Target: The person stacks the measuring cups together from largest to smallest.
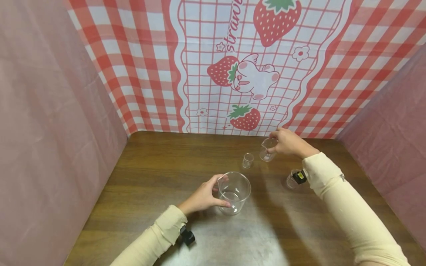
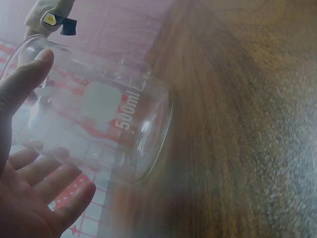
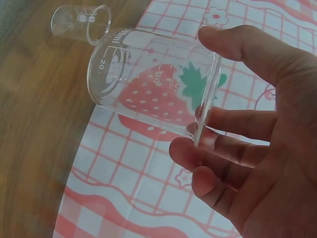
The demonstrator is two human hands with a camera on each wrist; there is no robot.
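Note:
My left hand holds a large glass beaker by its side, thumb near the front and fingers round the back. In the left wrist view this beaker carries a white "500ml" marking. Farther back and to the right, my right hand pinches a smaller glass beaker at its rim. "100ml" and a printed scale show on that beaker in the right wrist view, with the thumb on one side of the rim and fingertips on the other.
A tiny beaker stands on the wooden table between the two held ones. Another small glass vessel is partly hidden by the right wrist camera. A strawberry-print cloth hangs behind; pink curtains flank both sides.

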